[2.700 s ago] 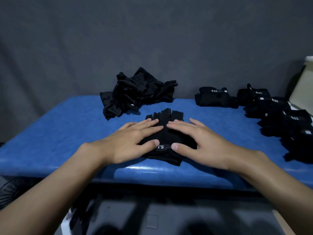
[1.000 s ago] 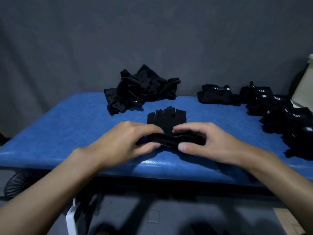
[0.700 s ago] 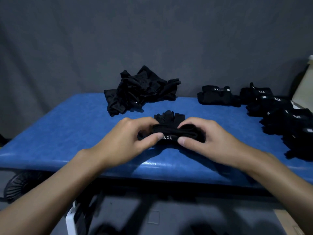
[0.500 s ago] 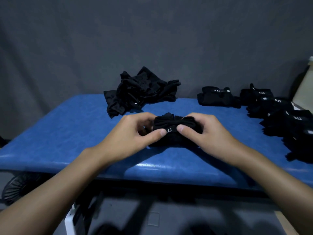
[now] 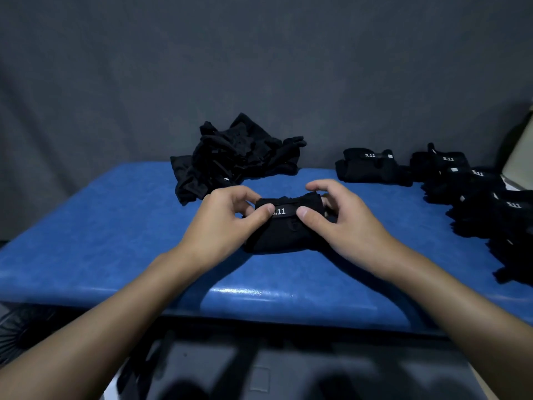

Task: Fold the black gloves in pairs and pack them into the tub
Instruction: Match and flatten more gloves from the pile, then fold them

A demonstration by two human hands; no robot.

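Before one loose glove pile [image 5: 236,157], left hand [image 5: 222,226] and right hand [image 5: 343,223] pinch one folded pair [image 5: 284,235].

Item 1: folded pair of black fabric gloves [image 5: 284,232], which I pinched in my left hand [image 5: 222,229] and my right hand [image 5: 349,226]. It was soft matt cloth, with a smoother strap printed in white.
Item 2: blue padded table top [image 5: 86,241]. Its smooth, faintly mottled covering shone glossy along the front edge.
Item 3: loose heap of black gloves [image 5: 236,157]. It was matt, crumpled cloth.
Item 4: grey backdrop [image 5: 259,53]. It looked like matt cloth, softly creased.
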